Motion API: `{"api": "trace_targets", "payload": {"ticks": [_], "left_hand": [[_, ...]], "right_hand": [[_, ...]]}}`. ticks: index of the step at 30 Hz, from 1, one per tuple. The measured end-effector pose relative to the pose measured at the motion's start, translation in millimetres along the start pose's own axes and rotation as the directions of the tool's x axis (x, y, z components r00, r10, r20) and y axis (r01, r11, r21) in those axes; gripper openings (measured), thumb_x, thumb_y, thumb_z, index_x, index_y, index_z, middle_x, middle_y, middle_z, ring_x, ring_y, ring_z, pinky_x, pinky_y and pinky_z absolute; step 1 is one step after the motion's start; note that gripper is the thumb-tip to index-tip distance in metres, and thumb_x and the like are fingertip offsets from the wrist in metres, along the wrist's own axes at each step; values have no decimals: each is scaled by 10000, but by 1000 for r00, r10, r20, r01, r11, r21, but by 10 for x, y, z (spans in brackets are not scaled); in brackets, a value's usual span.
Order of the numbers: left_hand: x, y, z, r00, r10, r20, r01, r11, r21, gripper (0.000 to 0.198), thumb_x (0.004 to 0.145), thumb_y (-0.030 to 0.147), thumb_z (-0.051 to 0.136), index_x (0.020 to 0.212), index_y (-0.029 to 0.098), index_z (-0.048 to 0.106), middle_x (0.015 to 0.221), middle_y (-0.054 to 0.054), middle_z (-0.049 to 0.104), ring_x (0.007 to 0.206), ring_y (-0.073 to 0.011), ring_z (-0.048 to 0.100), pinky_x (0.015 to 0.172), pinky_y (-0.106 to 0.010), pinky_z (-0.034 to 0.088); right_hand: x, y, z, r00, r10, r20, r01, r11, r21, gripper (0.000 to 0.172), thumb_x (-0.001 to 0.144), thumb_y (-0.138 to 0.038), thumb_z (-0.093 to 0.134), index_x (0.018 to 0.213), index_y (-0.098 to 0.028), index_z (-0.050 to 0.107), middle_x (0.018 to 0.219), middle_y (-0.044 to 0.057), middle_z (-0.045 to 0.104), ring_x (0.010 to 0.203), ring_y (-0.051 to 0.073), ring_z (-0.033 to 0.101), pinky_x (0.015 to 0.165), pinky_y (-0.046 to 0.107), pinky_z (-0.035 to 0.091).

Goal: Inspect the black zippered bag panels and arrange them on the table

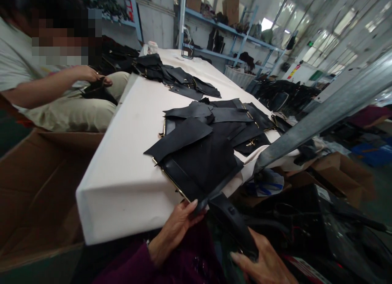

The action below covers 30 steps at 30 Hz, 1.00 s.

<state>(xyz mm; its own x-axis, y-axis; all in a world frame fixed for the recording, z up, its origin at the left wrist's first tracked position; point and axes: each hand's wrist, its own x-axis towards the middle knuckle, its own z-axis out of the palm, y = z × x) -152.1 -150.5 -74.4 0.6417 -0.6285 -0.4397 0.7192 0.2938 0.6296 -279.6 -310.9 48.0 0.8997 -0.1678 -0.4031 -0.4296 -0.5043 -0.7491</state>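
While the left hand (177, 226) pinches the near corner of the black leather piece (199, 165) at lower centre, its long axis runs up-left; the right hand (260, 263), lower right, grips a dark strap (232, 222).

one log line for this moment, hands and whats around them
left hand: grips corner of black leather piece at table edge | right hand: holds black strap | co-worker seated far left
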Motion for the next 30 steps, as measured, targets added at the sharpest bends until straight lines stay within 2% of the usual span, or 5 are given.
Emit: {"api": "trace_targets", "payload": {"ticks": [3,11,14,21,30], "left_hand": [[32,30,99,996,86,-3,-85,979,-188,254,707,250,708,922,123,667,960,-95,674,829,-176,625,805,-311,482],[-31,62,76,982,163,94,-155,984,-85,262,708,274,706,897,92,711,911,-123,701,839,-223,636,843,-335,453],[-58,79,108,978,154,139,-137,983,-124,282,723,279,692,945,106,701,942,-122,696,837,-223,636,835,-338,451],[-35,214,157,984,146,104,-120,967,-223,252,679,228,727,886,86,703,908,-127,694,784,-181,620,766,-282,460],[-63,225,132,976,208,68,-202,976,-78,192,674,268,722,761,97,712,759,-70,684,729,-157,584,734,-262,434]], "right_hand": [[39,-8,66,999,-43,15,44,998,-53,136,744,-262,601,863,-197,592,737,-42,586,665,139,527,581,210,396],[218,-106,177,999,-33,-34,32,999,-26,155,726,-227,588,866,-160,587,693,-28,579,610,136,546,546,214,428],[227,-202,94,997,5,-76,-7,1000,-29,146,780,-289,538,841,-157,546,545,-69,494,467,109,501,448,198,398],[-59,-213,-147,973,56,-225,-102,975,-198,289,774,-421,522,880,-156,566,535,-49,514,551,153,530,564,240,425],[136,-301,192,999,-15,-47,10,996,-91,175,765,-293,547,876,-158,566,633,-44,542,516,105,500,491,200,410]]}}
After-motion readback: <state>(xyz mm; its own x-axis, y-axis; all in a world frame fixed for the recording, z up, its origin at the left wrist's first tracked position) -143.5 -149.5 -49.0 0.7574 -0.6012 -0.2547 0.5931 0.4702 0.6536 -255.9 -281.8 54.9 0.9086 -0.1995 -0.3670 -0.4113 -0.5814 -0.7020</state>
